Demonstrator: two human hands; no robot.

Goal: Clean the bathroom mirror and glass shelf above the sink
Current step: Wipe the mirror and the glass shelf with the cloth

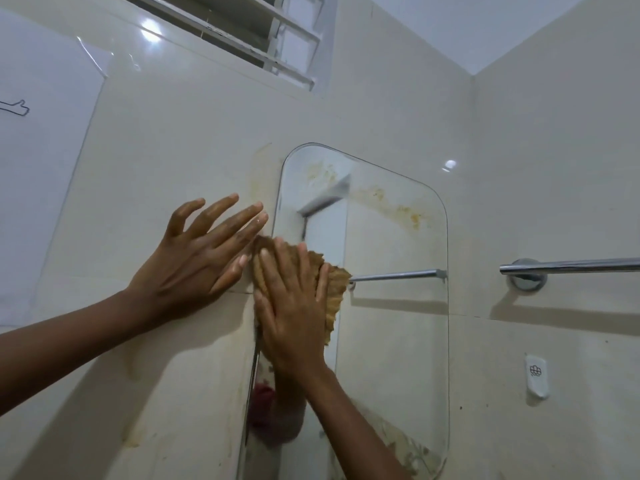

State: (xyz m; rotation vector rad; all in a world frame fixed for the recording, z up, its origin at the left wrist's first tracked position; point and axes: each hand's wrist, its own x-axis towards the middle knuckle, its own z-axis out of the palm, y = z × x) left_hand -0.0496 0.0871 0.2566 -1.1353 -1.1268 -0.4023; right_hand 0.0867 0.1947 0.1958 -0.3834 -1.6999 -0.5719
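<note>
Mirror (391, 306): rounded corners, mounted on the tiled wall (173, 150), right of centre, running down out of view at the bottom.

Left to right:
- Far left: white panel (41, 188) with a small outline drawing at its left edge.
- Top, centre-left: window (277, 39) with white bars, above the tiles.
- Left hand (194, 258): fingers straight and spread, palm flat on the wall just left of the mirror's edge. Holds nothing. Index finger touches the cloth's upper corner.
- Cloth (332, 289): brown, crumpled, lying over the mirror's left edge at mid-height.
- Right hand (294, 306): flat on the cloth, fingers straight and slightly apart, pressing it against the glass. No curl round the cloth.
- Glass below that hand reflects the forearm and something red.
- Upper glass: yellow-brown stains (412, 216) in a band from top left toward the right edge. More grime (408, 448) at the lower right corner.
- Mid glass: reflection of a rail, just right of the cloth.
- Right wall: chrome rail (575, 265), near the mirror's right edge but apart from it.
- Below the rail: small white plastic fitting (536, 375) stuck to the tile.
</note>
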